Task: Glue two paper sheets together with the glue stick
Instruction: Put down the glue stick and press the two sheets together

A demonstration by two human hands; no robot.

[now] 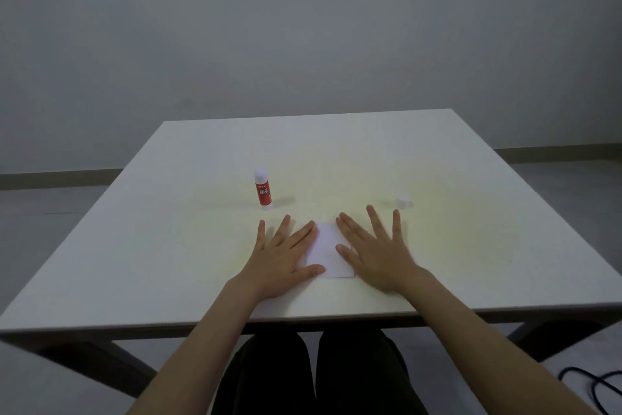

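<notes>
The paper is being pressed flat at bench centre by both hands, left and right, fingers spread, nothing pinched. The uncapped glue is standing at eleven o'clock, its cap at one. Uneven pressure may be shifting the sheets askew; the glue risks drying.

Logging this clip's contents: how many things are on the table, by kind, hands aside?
Glue stick, upright, uncapped: 1
Glue stick cap, apart on the right: 1
White paper, under both hands; separate sheets cannot be told apart: 1 visible piece
Total: 3
</notes>
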